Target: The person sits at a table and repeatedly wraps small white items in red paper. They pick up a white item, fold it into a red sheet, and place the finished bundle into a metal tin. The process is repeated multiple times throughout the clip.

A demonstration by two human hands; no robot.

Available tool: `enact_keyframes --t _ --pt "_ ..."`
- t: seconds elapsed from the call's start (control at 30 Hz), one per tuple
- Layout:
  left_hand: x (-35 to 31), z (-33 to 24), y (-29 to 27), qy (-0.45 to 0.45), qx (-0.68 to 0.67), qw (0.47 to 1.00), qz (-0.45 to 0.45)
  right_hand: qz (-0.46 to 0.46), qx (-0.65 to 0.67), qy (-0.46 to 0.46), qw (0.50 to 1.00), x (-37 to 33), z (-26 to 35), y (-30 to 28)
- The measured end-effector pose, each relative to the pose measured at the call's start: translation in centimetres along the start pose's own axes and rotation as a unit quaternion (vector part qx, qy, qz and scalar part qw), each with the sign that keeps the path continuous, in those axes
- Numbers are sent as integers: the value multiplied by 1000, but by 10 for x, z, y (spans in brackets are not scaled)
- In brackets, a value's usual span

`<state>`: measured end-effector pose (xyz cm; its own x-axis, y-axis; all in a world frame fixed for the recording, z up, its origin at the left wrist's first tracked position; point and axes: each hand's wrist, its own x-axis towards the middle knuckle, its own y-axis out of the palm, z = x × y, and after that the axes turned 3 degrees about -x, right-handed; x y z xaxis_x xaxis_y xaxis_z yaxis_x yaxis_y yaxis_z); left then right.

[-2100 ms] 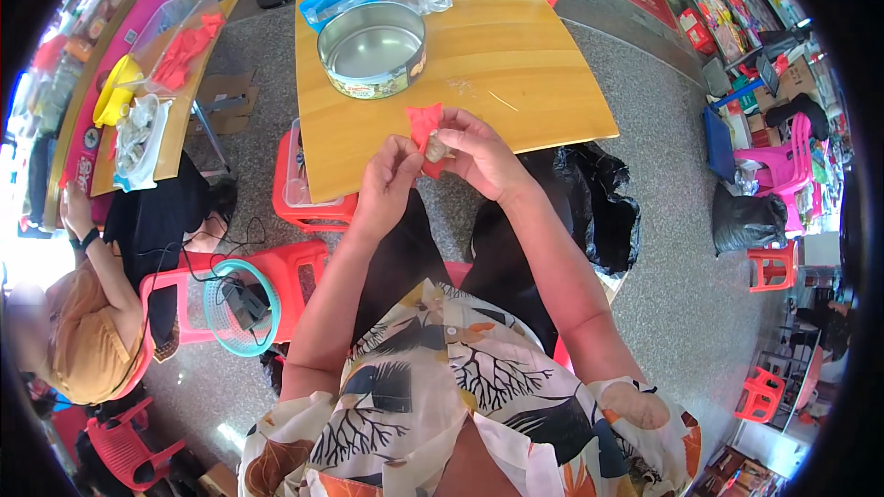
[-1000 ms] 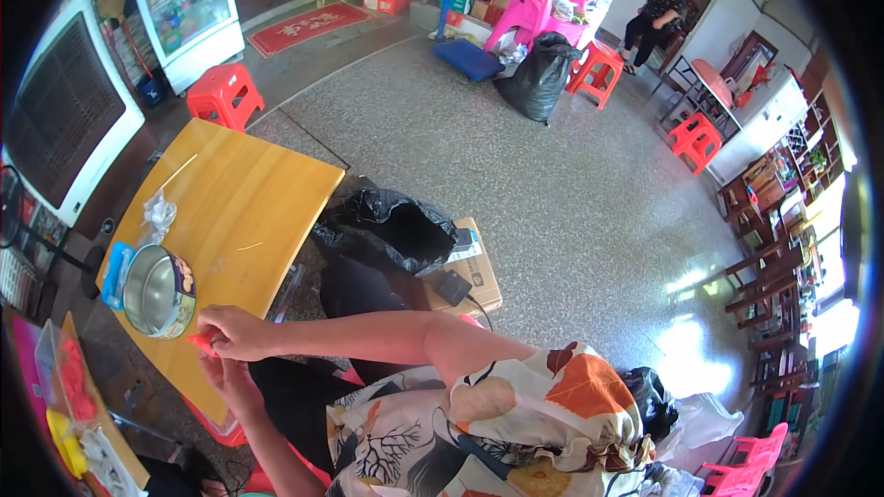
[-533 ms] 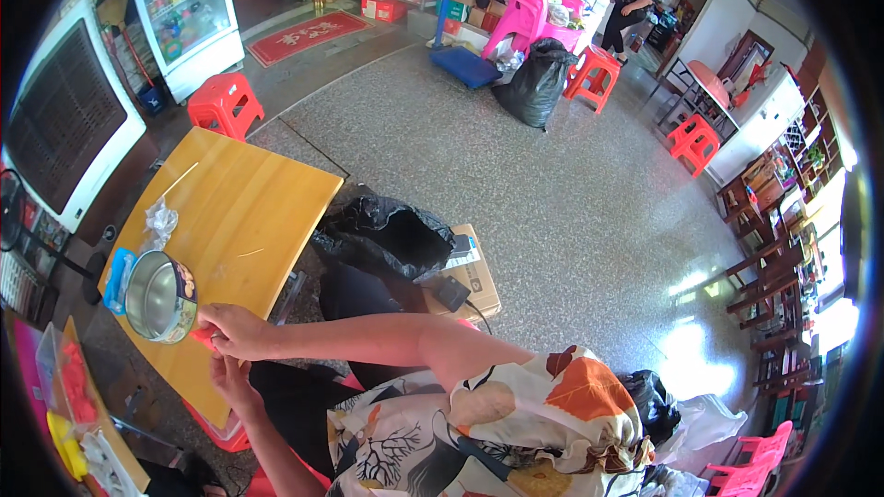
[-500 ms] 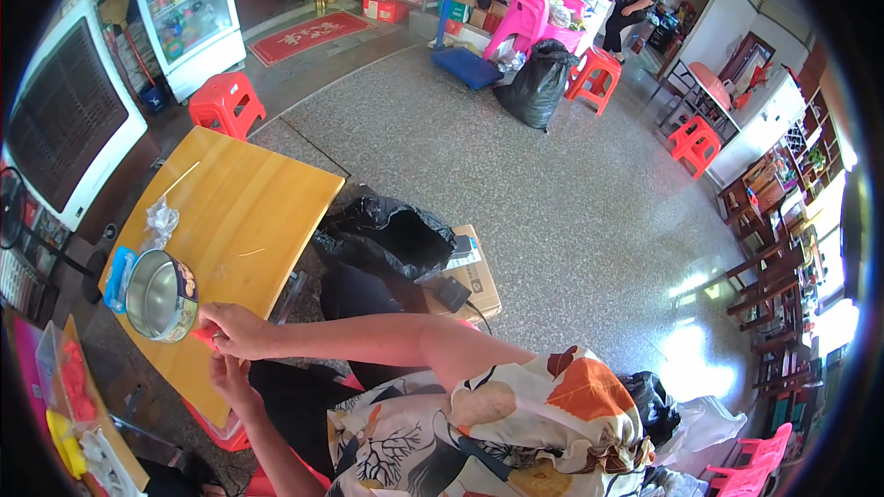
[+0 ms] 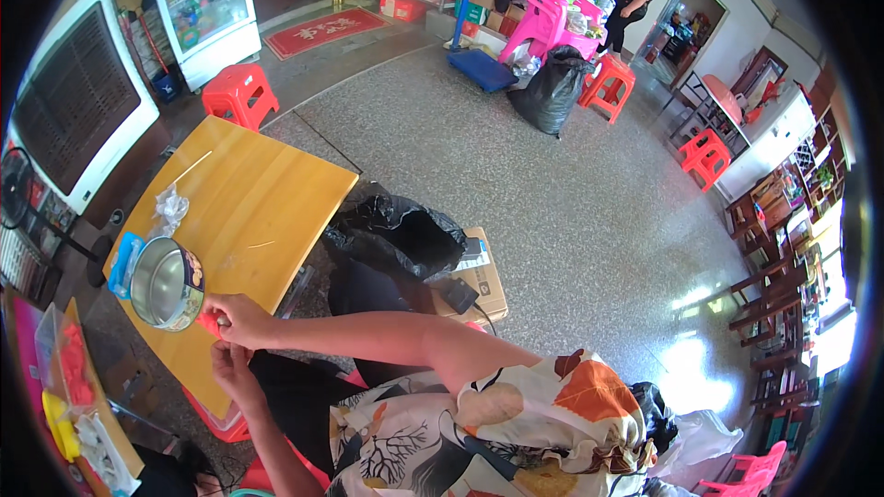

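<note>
My right hand point(image 5: 245, 321) is closed on a small soft-looking red piece point(image 5: 211, 323) by the table's near edge; its exact kind is too small to tell. Just below it, my left hand point(image 5: 236, 374) has its fingers pinched together, nearly touching the right hand. Whatever sits between those left fingertips is hidden. A round metal tin point(image 5: 167, 283) with a printed side stands just beyond my right fingertips, its inside facing up. Against the tin's far side lies a light-blue plastic item point(image 5: 124, 266).
The wooden table point(image 5: 267, 170) also bears a crumpled clear plastic bag point(image 5: 169, 209) and a thin stick point(image 5: 189, 167). An open black bag point(image 5: 405, 235) and a cardboard box point(image 5: 488, 285) stand to its right. A bin of red and yellow pieces point(image 5: 78, 373) sits lower left. A person point(image 5: 633, 0) stands far off.
The whole view has shifted slightly. My two hands have come closer together at the red piece. The far person now reaches an arm toward the heaped table.
</note>
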<state>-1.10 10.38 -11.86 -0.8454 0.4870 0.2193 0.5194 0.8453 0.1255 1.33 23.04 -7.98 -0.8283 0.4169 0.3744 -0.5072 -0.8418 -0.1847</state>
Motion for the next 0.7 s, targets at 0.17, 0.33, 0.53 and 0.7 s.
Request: enact_keyframes --t 0.17,0.33,0.53,0.7 --pt "-18 -27 -6 -101 11 995 11 72 9 43 996 -1 -7 -8" --pt "-15 -15 3 -214 -191 958 -5 70 -117 -109 985 -12 -15 -8" --pt "-11 -7 -13 -147 -219 964 -38 209 11 10 978 -9 6 -21" --pt "-8 -20 -8 -140 -206 967 -45 179 -1 38 983 -8 -9 -25"
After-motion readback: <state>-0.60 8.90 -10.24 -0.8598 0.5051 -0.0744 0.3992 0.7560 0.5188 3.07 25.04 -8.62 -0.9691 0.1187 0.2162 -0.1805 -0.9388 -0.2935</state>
